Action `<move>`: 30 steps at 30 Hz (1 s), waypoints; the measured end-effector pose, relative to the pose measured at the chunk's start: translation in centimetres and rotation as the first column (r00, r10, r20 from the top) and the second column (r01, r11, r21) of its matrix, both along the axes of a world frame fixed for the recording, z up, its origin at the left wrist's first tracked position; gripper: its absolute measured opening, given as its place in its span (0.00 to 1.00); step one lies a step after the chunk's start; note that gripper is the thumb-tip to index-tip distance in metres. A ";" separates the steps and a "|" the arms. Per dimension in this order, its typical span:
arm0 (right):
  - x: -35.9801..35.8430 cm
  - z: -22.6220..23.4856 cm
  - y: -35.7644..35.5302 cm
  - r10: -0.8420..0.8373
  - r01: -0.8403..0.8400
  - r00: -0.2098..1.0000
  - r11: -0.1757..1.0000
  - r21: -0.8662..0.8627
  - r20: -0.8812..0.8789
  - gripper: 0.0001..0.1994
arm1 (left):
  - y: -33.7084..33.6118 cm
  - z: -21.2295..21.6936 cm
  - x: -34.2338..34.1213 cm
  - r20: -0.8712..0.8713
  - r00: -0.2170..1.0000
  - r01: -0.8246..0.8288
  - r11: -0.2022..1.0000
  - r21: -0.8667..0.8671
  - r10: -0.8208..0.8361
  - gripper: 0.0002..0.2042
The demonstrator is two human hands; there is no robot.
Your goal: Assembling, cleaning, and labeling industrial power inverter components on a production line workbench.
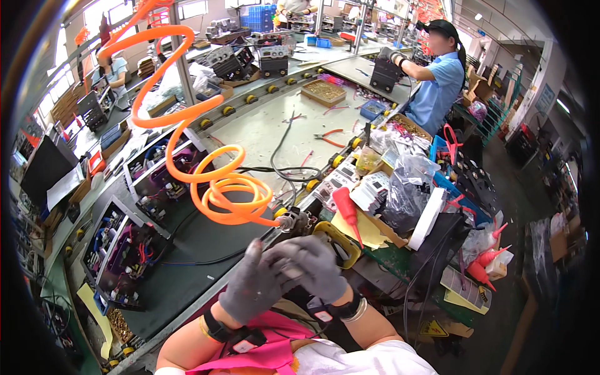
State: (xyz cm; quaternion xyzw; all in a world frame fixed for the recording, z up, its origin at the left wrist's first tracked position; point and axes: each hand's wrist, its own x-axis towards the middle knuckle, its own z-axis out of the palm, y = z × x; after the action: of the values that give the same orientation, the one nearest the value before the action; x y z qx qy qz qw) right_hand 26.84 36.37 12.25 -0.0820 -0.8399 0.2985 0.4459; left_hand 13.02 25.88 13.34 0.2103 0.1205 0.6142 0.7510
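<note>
Pink cloth [265, 357] lies below our wrists. Our gloved left hand [252, 289] and right hand [309, 264] meet, fingers overlapping; we cannot tell whether they hold anything. We seem between steps; the next move likely calls for parting them. Just ahead, our orange coiled hose [237, 219] ends. Right of them, a yellow bin [356, 253] holds something dark; far ahead, a shallow box [317, 100] holds brass-coloured bits [325, 92].

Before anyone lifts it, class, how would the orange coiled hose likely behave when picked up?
The orange coiled hose probably feels springy, since its loops hang in round curves. Its slim tubing suggests lightness for its length. Lifting the lowest loops may tug the metal fitting at its lower end.
</note>
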 end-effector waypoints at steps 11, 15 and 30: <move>14.5 3.0 17.5 -0.798 0.838 0.532 0.545 0.036 -0.285 0.14 | -5.8 -1.3 -3.5 -0.097 0.993 -0.084 0.982 -0.167 0.068 0.22; 14.5 3.1 17.9 -0.957 0.944 0.282 0.266 0.195 -0.061 0.13 | -10.7 0.9 -6.6 -0.312 0.843 -0.491 0.863 -0.115 0.438 0.21; -16.6 2.9 -5.7 0.327 -0.330 0.933 0.944 0.006 -0.152 0.09 | -29.0 -2.5 -25.4 -0.558 -0.717 -0.668 0.181 0.722 -0.418 0.30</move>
State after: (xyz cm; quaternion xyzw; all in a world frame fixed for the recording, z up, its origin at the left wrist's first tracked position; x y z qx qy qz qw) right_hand 10.27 30.68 15.10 0.0776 -0.8027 0.3822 0.4511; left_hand -12.40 -3.14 10.85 0.1586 0.9156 0.2679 -0.2543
